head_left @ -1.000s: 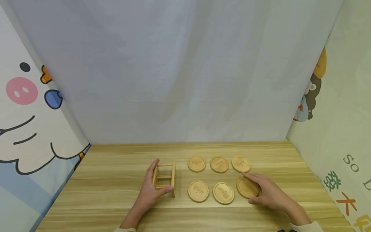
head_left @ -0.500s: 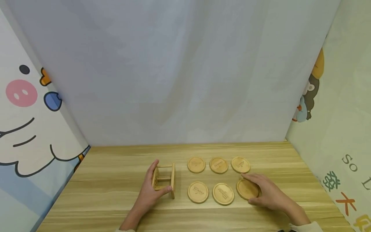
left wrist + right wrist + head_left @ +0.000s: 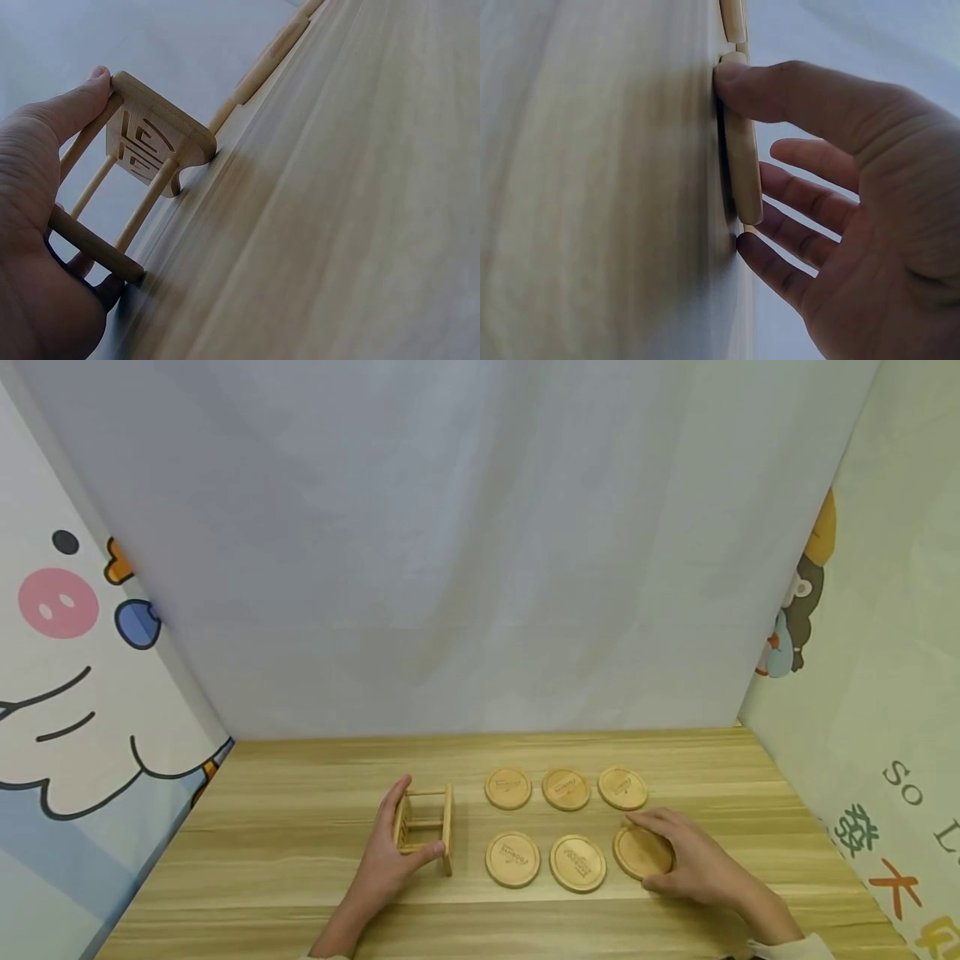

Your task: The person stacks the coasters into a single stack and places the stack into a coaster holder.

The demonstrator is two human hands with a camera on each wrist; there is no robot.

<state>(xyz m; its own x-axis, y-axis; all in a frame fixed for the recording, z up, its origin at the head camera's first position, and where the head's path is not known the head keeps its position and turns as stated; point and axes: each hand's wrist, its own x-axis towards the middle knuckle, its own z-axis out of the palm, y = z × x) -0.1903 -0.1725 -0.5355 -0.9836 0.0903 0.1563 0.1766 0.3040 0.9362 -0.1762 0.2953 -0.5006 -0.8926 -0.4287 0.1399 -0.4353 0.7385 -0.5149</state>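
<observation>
My left hand grips a small wooden coaster rack, thumb on the near side and fingers round the far left. The left wrist view shows the rack's slotted end panel and round bars, standing on the table. At the right, my right hand pinches a round wooden coaster by its rim between thumb and fingers. In the right wrist view a dark gap shows under this coaster, seen edge-on, so part of it is off the table. Its face is plain where visible.
Between the hands several engraved coasters lie flat in two rows, among them a front-left coaster, a front-middle coaster and a back-right coaster. A pale curtain hangs behind the wooden table, with printed cloths at both sides.
The pinched coaster has shifted very slightly rightward against the others. The left hand and rack stay put; the head view has tilted a little.
</observation>
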